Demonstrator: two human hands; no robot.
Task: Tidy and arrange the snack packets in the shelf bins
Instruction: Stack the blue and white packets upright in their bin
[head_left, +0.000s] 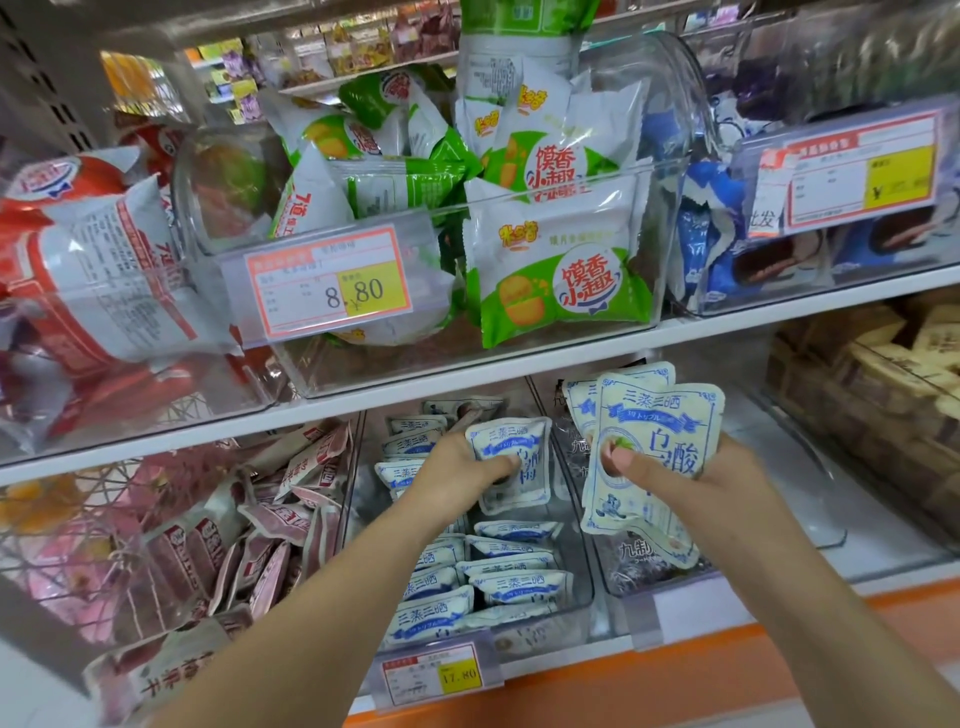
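A clear bin (582, 597) on the lower shelf holds several white-and-blue snack packets (514, 574) standing in rows. My left hand (457, 467) reaches into this bin and grips one white-and-blue packet (514, 462) between thumb and fingers. My right hand (691, 478) holds a small stack of the same packets (654, 436) upright above the neighbouring bin on the right, thumb pressed on the front packet.
Left of the bin lies a bin of pink-and-white packets (270, 525). The upper shelf carries a clear bin of green-and-white packets (556, 280), red-and-white packets (98, 270) at left and blue ones (711, 249) at right. Price tags (431, 673) hang on the bin fronts. Brown packets (883, 374) fill the far right.
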